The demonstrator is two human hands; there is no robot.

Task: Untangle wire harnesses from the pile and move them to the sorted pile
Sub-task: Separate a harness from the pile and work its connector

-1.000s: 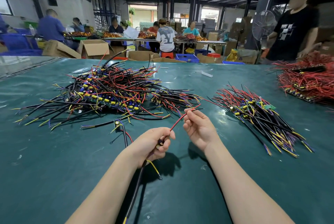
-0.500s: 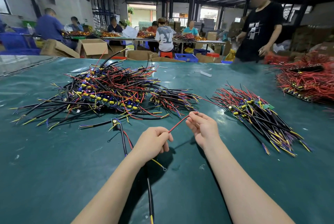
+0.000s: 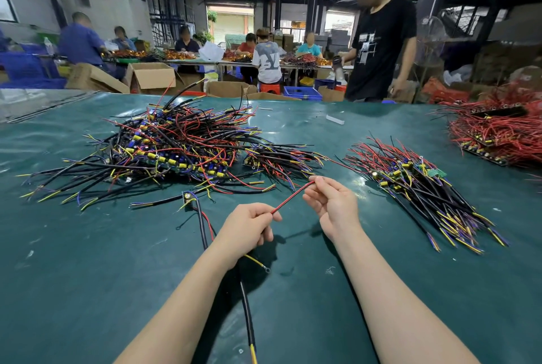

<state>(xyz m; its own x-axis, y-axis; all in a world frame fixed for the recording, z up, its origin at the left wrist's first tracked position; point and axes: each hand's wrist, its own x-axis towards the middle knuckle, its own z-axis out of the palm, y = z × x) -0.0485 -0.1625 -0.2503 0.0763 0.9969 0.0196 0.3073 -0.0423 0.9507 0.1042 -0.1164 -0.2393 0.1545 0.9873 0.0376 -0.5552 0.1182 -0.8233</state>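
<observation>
Stretching the red wire at frame centre, the left hand grips the harness and the right hand pinches the wire's far end. Best to straighten it gently, then lay it parallel on the sorted pile, centre right.

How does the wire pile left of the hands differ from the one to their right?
The left pile is larger and heaped, wires crossing and sticking out every way; the right pile is smaller and flatter, wires lying roughly parallel in one slanted bundle. Both hold black, red, yellow and blue wires on the green table.
</observation>
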